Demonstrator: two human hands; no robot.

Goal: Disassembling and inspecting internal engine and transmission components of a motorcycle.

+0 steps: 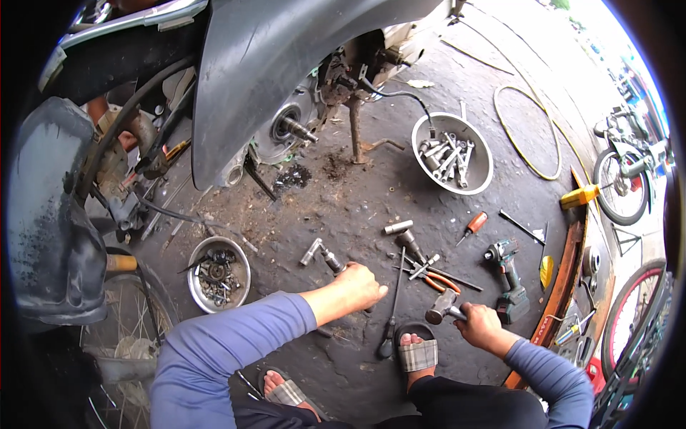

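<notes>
My left hand [357,286] is closed around a dark cylindrical metal tool [332,262], whose upper end lies against a short silver angled piece [311,250] on the floor. My right hand [480,325] grips the handle of a hammer [438,313], its head over the floor beside my sandaled foot. Just beyond are orange-handled pliers [436,282], a long thin rod with a black end [389,336], metal sockets [407,243], a red-handled screwdriver [477,223] and a cordless drill [511,286].
A partly dismantled grey scooter [250,86] with an exposed shaft [300,130] stands ahead and left. A bowl of small parts [229,300] and a bowl of wrenches [474,184] sit on the dark floor. Parked two-wheelers [622,186] line the right, with a yellow bottle [579,196] nearby.
</notes>
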